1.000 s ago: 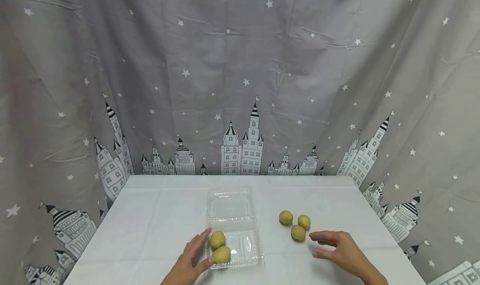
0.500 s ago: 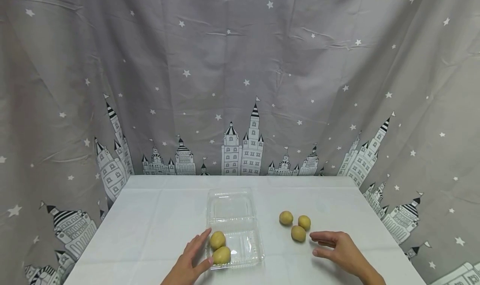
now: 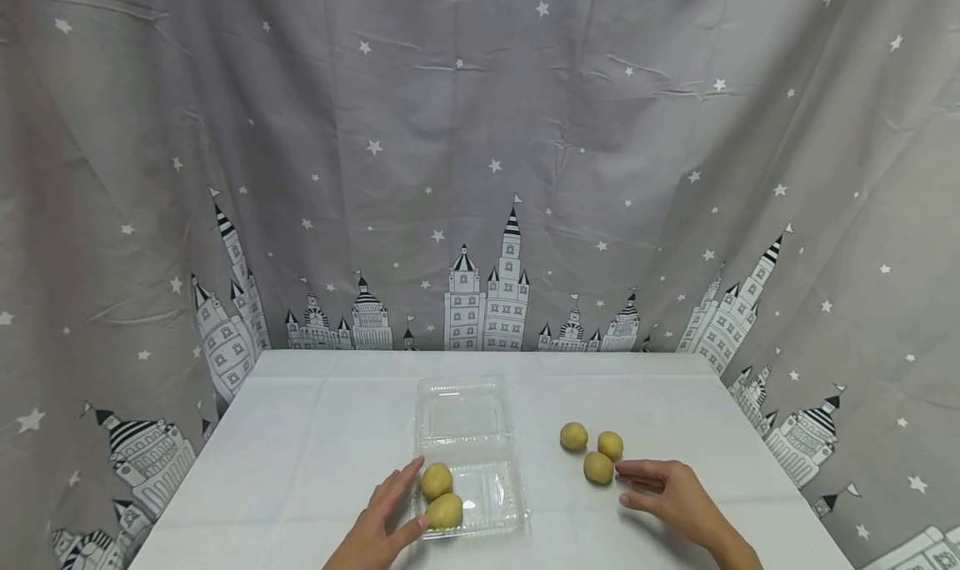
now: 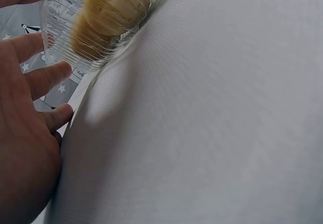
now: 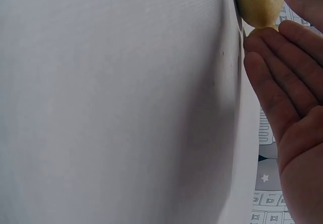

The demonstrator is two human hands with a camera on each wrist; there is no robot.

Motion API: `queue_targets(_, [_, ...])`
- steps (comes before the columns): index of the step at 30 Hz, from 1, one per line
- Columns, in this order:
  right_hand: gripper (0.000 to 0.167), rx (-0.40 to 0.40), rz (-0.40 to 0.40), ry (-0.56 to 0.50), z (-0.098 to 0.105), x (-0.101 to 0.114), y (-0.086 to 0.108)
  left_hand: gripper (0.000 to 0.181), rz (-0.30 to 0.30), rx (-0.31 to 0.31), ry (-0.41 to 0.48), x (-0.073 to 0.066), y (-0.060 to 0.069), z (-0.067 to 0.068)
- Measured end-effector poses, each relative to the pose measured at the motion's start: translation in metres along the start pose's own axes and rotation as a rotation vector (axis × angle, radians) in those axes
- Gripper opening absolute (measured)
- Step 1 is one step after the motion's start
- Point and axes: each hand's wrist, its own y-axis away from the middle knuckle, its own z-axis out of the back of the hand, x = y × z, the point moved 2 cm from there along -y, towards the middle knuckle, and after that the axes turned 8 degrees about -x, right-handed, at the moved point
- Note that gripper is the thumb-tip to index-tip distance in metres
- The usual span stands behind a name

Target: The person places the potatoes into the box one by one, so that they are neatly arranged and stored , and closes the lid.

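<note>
Grips loose, empty: our left hand [image 3: 379, 520] flanks the container [image 3: 487, 495]; our right hand [image 3: 675, 497], potatoes [image 3: 598, 467] right of it. Nudges could scatter them.

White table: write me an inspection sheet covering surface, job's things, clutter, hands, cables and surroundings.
Surface: white table covering, lightly creased.
Job's things: clear plastic container, lid laid open at the far side; two potatoes in the base's left part; three loose potatoes clustered to its right.
Clutter: nothing seen.
Hands: left hand at the container's left side, fingers spread; right hand beside the nearest loose potato, contact unclear.
Cables: nothing seen.
Surroundings: grey curtain with stars and castle-like buildings.
</note>
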Motion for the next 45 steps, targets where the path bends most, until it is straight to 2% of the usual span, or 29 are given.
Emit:
queue_targets(9, [0.048, 0.008, -0.050, -0.048, -0.0042, 0.0011, -0.0017, 0.077, -0.002, -0.001, 0.001, -0.0004, 0.0005, 0.0002])
queue_targets(16, [0.049, -0.008, -0.070, -0.045, -0.0058, 0.0000, -0.0035, 0.078, 0.009, 0.009, 0.013, -0.0007, 0.0011, 0.0007])
queue_targets(33, [0.047, -0.010, -0.076, -0.039, -0.0087, 0.0000, -0.0022, 0.078, 0.014, 0.016, 0.005, 0.0000, 0.0022, 0.0013])
queue_targets(45, [0.049, -0.021, -0.092, -0.024, -0.0102, 0.0001, -0.0062, 0.077, -0.012, 0.007, -0.008, 0.0018, 0.0010, 0.0017])
